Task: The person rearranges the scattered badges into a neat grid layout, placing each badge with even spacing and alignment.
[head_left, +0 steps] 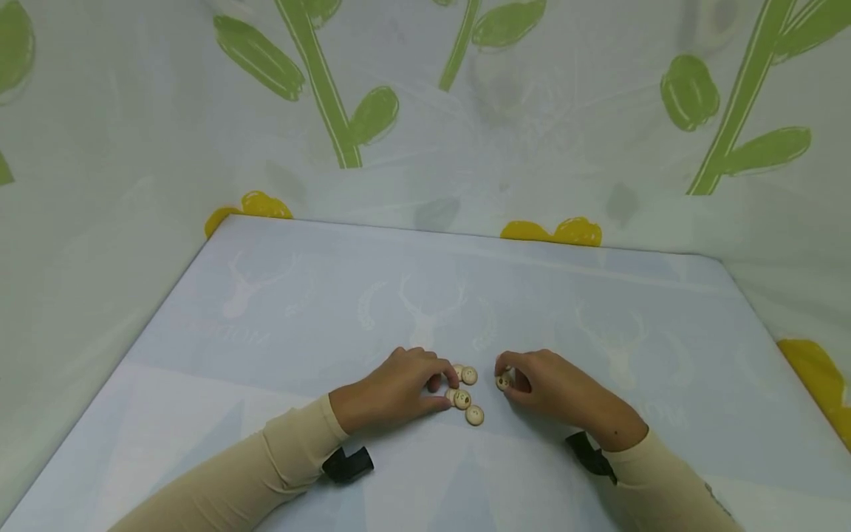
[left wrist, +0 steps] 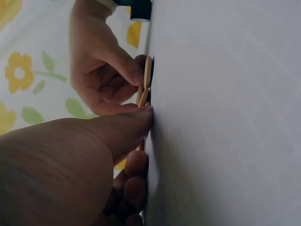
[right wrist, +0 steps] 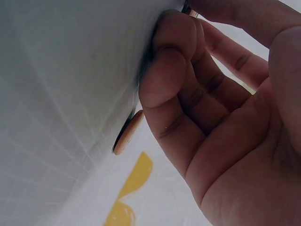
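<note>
Several small round wooden discs with printed faces lie close together on the table. My left hand (head_left: 405,384) curls its thumb and index finger around the left edge of a wooden disc (head_left: 462,400) pile. In the left wrist view a tilted disc (left wrist: 143,97) touches the thumb tip. One disc (head_left: 475,415) lies apart at the near side, another disc (head_left: 469,375) at the far side. To the right, my right hand (head_left: 548,388) pinches a wooden disc (head_left: 502,382) between thumb and index finger, low over the table. Its own fingers mostly hide that disc in the right wrist view.
A pale blue cloth with deer prints covers the table (head_left: 299,295). Behind it hangs a white curtain (head_left: 545,148) with green leaves and yellow flowers. Black wrist devices (head_left: 349,465) sit under both forearms.
</note>
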Demonstrator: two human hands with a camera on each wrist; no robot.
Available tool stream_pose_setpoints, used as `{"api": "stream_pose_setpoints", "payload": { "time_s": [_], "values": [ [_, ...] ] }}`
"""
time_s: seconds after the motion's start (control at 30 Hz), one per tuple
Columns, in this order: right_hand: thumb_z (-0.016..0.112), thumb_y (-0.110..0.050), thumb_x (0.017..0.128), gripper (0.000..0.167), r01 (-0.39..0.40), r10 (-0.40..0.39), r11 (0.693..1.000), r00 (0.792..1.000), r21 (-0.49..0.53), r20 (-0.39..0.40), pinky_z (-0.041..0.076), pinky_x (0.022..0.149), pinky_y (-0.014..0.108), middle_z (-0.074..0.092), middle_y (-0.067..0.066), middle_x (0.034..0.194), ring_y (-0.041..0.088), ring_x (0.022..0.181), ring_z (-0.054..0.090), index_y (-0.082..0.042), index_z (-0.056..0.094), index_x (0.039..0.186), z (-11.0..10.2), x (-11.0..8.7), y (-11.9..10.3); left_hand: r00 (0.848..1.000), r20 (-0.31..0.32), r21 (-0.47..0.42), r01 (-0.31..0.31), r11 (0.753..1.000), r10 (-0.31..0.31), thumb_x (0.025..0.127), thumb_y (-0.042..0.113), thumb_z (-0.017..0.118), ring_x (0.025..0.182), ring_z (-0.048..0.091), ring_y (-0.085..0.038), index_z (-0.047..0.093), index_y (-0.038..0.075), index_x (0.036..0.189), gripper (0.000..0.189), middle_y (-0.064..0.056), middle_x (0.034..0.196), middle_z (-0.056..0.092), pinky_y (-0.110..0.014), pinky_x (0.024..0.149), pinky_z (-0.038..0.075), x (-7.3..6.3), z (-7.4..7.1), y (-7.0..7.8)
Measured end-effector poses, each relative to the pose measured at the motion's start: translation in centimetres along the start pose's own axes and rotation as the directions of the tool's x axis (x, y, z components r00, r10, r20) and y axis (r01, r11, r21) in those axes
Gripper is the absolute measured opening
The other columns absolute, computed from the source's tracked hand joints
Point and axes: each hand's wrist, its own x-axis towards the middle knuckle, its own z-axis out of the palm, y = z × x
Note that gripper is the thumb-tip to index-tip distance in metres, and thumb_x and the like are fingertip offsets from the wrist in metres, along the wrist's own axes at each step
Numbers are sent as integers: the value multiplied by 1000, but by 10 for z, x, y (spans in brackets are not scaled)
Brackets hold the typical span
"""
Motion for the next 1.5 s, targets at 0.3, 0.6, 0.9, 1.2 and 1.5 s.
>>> {"api": "stream_pose_setpoints", "payload": {
  "time_s": [0.3,0.6,0.9,1.2,1.5],
  "values": [
    [72,-9,90,16,-11,11,1000,1000,13,7,42,57,21,54,-11,67,1,60,46,-17,66,103,-1,0,0,1000,-6,4,-1,1000,1,89,32,76,79,47,-4,71,24,105,18,14,78,53,-33,83,39,0,0,1],
    [71,-10,90,16,-25,25,1000,1000,15,7,43,57,21,54,-11,67,2,60,47,-18,66,102,0,0,1,1000,-4,17,-8,1000,8,89,32,76,79,47,-4,71,24,104,18,14,78,54,-33,83,39,1,0,0],
    [71,-8,90,17,-22,22,999,1000,26,2,43,57,21,54,-10,66,2,60,47,-17,66,103,-1,-1,2,1000,-1,15,-3,1000,3,89,32,77,78,47,-4,71,25,104,18,13,78,54,-33,84,39,1,0,1],
    [72,-11,90,17,-25,24,1000,1000,16,6,43,57,21,54,-12,67,2,60,47,-18,66,104,1,-1,3,1000,-7,8,-5,1000,5,89,32,77,79,47,-4,70,25,104,18,13,78,54,-33,83,38,1,0,1],
    [71,-12,90,16,-5,5,1000,1000,1,-4,43,57,21,52,-12,66,1,60,46,-18,66,104,1,-1,1,1000,-2,4,0,1000,0,88,32,77,79,47,-4,71,25,104,19,13,78,54,-34,84,39,2,1,0]
  ]
}}
